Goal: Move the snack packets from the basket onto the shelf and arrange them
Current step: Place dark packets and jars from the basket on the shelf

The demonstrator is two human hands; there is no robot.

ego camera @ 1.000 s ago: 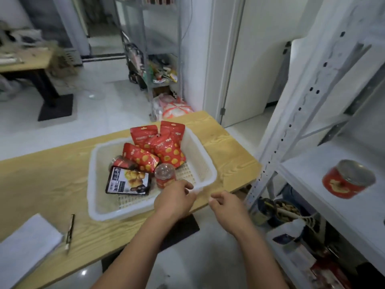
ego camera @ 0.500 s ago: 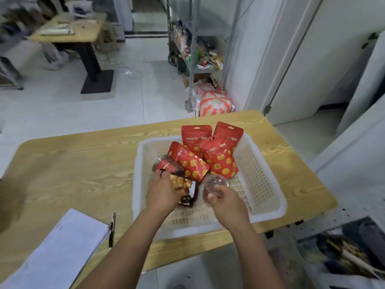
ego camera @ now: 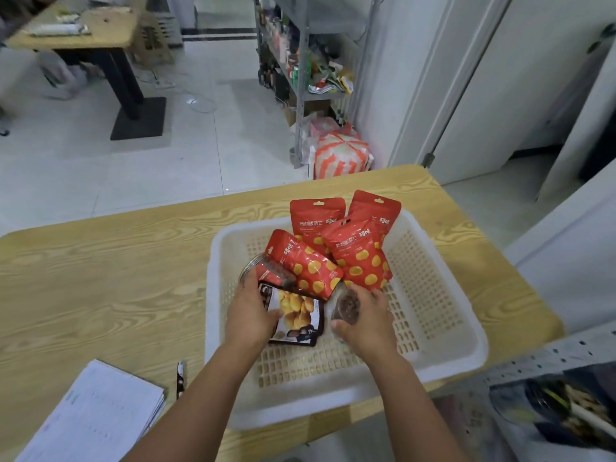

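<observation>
Snack packets (ego camera: 360, 258) are piled in a white plastic basket (ego camera: 300, 401), which is set on the wooden worktop (ego camera: 100, 278). Four red packets with yellow spots can be counted. Two are leaned against the far wall of the basket. One is laid over them in front. One is laid slanting, just to the left of those. A black packet (ego camera: 300, 315) with a picture of yellow nuts is found at the near side of the pile, partly tucked under the slanting red one. A clear jar (ego camera: 271, 273) with a red label is laid on its side at the left, half hidden under the packets.

Both hands are reached into the basket from the near side. The left hand (ego camera: 248, 315) is closed on the left edge of the black packet, with the thumb pressed on its front. The right hand (ego camera: 368, 320) is curled round a small clear tub (ego camera: 346, 306) with something brown inside, held just beside the black packet.

The white metal shelf (ego camera: 550, 353) is seen only as an edge with holes at the lower right, just beside the worktop. A stack of papers (ego camera: 90, 418) and a pen (ego camera: 180, 378) are laid on the worktop to the left of the basket. An orange and white bag (ego camera: 343, 155) is set on the floor behind the worktop.
</observation>
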